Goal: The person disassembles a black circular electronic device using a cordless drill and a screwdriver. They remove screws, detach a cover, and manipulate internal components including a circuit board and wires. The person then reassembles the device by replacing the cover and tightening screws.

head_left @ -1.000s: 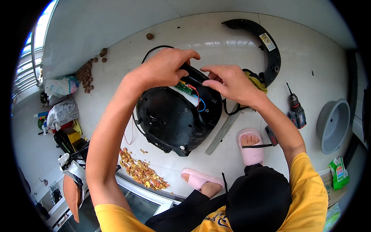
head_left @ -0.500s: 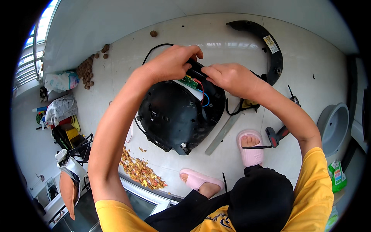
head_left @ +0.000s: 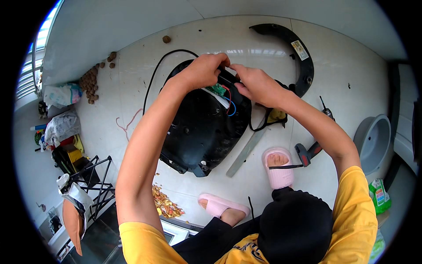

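Observation:
A large rounded black plastic housing lies on the floor in front of me. Near its far end a green circuit board with red and blue wires shows in an opening. My left hand has its fingers curled over the far rim of the housing, the thumb tucked on the near side. Close beside it, my right hand grips the same rim, index finger stretched toward the left fingertips and thumb lower down. Part of the rim is hidden under the fingers.
A curved black strip lies at the far right. A black cord loops at the housing's left. Right of it are a flat grey bar, a cordless drill and a grey basin. Yellowish scraps lie near left.
My hands have drawn closer together at the rim, with the right thumb now lower. The whole view has shifted slightly left, and more of the black cord shows.

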### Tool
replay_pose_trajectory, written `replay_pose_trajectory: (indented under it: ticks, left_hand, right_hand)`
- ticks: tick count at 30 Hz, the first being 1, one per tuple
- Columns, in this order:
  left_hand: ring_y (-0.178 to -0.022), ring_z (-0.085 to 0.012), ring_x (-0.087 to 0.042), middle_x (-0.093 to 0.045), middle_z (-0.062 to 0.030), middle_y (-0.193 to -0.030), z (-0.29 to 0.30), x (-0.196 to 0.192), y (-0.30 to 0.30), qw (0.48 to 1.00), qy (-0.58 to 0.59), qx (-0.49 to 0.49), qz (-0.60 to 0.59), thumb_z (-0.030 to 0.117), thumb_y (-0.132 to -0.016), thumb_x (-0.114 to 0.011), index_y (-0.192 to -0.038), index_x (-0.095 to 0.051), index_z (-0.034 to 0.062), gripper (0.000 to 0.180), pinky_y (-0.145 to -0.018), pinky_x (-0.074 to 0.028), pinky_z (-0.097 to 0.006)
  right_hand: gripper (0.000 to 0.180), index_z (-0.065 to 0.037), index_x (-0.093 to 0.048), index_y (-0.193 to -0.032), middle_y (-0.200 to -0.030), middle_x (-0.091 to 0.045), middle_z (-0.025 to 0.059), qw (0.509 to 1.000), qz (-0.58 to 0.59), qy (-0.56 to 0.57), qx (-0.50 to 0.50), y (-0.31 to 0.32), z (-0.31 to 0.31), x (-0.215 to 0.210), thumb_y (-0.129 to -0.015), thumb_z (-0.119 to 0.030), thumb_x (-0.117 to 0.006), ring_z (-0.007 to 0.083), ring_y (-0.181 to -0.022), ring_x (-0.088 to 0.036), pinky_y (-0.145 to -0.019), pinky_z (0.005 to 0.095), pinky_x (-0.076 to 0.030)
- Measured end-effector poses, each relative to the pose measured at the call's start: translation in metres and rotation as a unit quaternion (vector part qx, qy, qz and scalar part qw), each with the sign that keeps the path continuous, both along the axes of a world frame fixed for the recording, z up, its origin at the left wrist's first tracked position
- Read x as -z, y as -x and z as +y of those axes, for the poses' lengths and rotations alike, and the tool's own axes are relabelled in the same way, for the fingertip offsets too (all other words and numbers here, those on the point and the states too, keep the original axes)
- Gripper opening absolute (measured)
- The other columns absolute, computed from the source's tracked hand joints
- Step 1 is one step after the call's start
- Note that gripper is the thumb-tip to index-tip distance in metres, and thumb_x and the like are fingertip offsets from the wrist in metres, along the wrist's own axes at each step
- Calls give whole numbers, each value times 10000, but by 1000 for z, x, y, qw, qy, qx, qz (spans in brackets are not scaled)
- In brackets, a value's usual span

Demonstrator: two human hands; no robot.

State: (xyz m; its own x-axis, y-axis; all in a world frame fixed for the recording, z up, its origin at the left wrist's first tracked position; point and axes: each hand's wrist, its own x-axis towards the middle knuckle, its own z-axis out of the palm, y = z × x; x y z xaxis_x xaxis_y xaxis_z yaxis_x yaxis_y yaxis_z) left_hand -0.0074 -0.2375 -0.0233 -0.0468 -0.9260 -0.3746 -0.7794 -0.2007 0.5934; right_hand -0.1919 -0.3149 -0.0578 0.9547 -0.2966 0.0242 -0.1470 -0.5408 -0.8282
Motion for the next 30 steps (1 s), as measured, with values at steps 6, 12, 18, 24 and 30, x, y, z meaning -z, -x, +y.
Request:
replay_pose_trajectory:
  ticks: [6, 12, 18, 24, 30]
  left_hand:
    - [-940, -350, -610, -652, -191, -946, 1, 4, 0, 1000, 8, 7, -24, -67, -740, -506, -1032, -556, -5, 302, -817, -477, -395]
    - [-941, -352, -595, -644, -178, -965, 2, 1, 1, 999, -15, 4, -52, -44, -732, -520, -1062, -563, 4, 336, -827, -469, -402]
    - [-1081, -325, -509, -566, -138, -1128, 28, -29, -10, 984, 132, 56, -103, -19, -691, -613, -1103, -573, 52, 420, -939, -397, -406]
    - [-1045, -303, -515, -550, -96, -1037, 32, -32, 2, 960, 63, 148, -227, -14, -655, -654, -1091, -550, 81, 458, -892, -412, -398]
    - [-944, -219, -541, -552, -70, -946, 31, -31, 12, 883, 126, 258, -372, 76, -740, -575, -1031, -559, 73, 292, -800, -416, -338]
  right_hand:
    - [345, 60, -536, -1085, -850, -594, 253, 999, 32, 28, -23, -11, 3, 1, -751, -23, -560, 401, -806, -588, -720, 406, -469]
    - [191, 74, -569, -850, -742, -590, 256, 1000, -20, 2, 15, -15, 2, 9, -691, -31, -565, 424, -744, -587, -656, 428, -479]
    - [323, 90, -602, -972, -699, -615, 195, 991, 1, -128, 27, -9, -9, 12, -686, -59, -579, 294, -635, -616, -635, 354, -494]
    - [343, 75, -616, -995, -687, -625, 156, 992, -1, -124, 20, -12, -10, 15, -689, -78, -583, 216, -608, -614, -615, 311, -491]
    - [365, 60, -603, -1057, -757, -645, 153, 991, -2, -136, 14, -9, -9, 15, -731, -101, -582, 211, -660, -622, -651, 308, -494]
